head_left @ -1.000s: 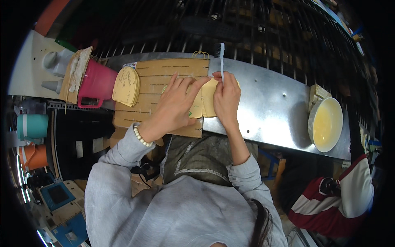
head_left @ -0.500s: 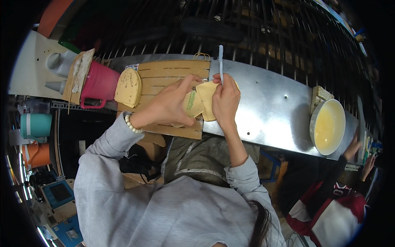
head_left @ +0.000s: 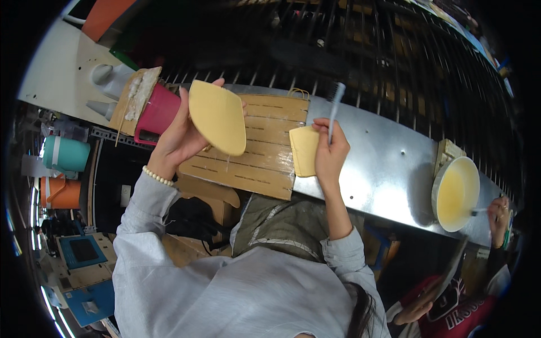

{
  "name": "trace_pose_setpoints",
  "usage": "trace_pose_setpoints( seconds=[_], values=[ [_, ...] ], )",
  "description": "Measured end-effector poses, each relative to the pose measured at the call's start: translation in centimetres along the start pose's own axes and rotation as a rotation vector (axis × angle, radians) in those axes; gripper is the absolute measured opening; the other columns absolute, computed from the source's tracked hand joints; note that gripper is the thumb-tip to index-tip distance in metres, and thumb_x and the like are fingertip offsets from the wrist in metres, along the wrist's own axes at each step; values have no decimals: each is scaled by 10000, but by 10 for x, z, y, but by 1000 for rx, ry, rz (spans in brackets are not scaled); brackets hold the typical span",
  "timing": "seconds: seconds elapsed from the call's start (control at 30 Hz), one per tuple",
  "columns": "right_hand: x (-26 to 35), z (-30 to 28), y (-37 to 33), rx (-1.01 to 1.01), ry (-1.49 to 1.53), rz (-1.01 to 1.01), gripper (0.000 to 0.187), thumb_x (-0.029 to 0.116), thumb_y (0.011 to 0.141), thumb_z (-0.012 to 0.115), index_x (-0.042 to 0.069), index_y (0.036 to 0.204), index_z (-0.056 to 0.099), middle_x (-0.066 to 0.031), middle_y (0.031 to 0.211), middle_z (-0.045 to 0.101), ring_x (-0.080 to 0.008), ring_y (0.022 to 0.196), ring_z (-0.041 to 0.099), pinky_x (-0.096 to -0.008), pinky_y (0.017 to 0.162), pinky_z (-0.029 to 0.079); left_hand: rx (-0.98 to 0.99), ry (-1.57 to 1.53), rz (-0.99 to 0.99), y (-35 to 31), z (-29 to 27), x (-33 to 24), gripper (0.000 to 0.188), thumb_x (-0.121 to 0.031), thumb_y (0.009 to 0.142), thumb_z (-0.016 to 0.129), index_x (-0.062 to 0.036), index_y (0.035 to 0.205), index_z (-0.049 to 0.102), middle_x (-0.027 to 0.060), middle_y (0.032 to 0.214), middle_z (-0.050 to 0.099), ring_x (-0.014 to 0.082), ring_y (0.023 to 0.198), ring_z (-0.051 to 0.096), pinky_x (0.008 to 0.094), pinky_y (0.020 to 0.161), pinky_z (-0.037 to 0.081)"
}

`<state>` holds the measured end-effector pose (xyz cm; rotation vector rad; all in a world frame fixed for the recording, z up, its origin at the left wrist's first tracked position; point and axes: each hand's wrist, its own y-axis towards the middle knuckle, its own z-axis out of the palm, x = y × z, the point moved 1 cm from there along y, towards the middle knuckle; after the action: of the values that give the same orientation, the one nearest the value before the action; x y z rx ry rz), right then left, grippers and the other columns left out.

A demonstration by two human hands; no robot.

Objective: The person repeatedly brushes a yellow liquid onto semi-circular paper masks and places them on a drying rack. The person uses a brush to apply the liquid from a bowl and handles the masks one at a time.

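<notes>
My left hand point(head_left: 183, 138) is closed around a pale yellow, rounded, insole-like piece point(head_left: 217, 117), lifted and tilted above the left end of the slatted cardboard; whether several are stacked there I cannot tell. My right hand point(head_left: 332, 155) grips a light blue toothbrush point(head_left: 336, 104), its dark bristles pointing up. The same hand also pinches a smaller pale yellow piece point(head_left: 304, 151) over the cardboard's right edge. The brown cardboard point(head_left: 253, 132) lies on the metal table between my hands.
At left stand a pink jug point(head_left: 160, 107) and a white-smeared board point(head_left: 135, 98). A bowl of yellowish liquid point(head_left: 453, 191) sits on the metal table point(head_left: 383, 163) at right, where a co-worker's hand point(head_left: 499, 213) holds a brush. Metal bars point(head_left: 394, 84) run behind the table.
My left hand has moved left from the printed piece and raised the rounded yellow piece, where the stack lay. My right hand keeps the toothbrush and smaller piece. The co-worker's hand now reaches the bowl.
</notes>
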<state>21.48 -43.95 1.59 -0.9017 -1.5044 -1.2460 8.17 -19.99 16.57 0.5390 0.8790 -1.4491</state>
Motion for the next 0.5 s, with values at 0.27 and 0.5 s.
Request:
trace_pose_setpoints(
  seconds=[0.27,0.5],
  values=[
    [18,-54,4,-206,528,220,151,36,1082,523,-3,1182,629,-115,1062,720,9,554,386,-192,444,261,-553,-273,176,106,-61,-40,457,-356,1060,498,-47,1393,550,249,1410,570,426,1272,596,562,1204,404],
    [-16,-92,-27,-324,232,307,145,30,1059,515,0,1082,655,-72,945,705,-20,627,419,-208,539,317,-595,-354,338,233,-190,-72,597,-475,1061,343,4,1334,574,210,1394,630,398,1296,599,558,1151,442]
  ],
)
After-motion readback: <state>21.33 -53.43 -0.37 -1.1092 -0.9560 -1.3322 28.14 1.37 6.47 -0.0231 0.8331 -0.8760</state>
